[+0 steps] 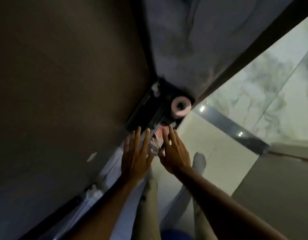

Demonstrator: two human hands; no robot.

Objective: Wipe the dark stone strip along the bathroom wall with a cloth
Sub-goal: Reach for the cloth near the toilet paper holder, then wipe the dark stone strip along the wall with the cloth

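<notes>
Slightly blurred and tilted, the view looks down past two bare forearms that reach from the bottom of the frame toward its middle. The left hand is flat with its fingers spread, its fingertips resting at the near end of the dark stone strip, which runs diagonally from the centre of the frame down toward the lower left, along the foot of a brown wall filling the left side. The right hand, just beside the left, is also flat with fingers extended and close together, pressing on a red-and-white checked cloth that lies bunched between the two hands at the strip's edge. Neither hand pinches the cloth; both lie open upon it or next to it. Farther along the strip, just above the hands, a roll of pale pink toilet paper stands on end. To the right, pale marbled tiles cover the floor, crossed by a dark band. The person's light trousers show at the bottom centre.
</notes>
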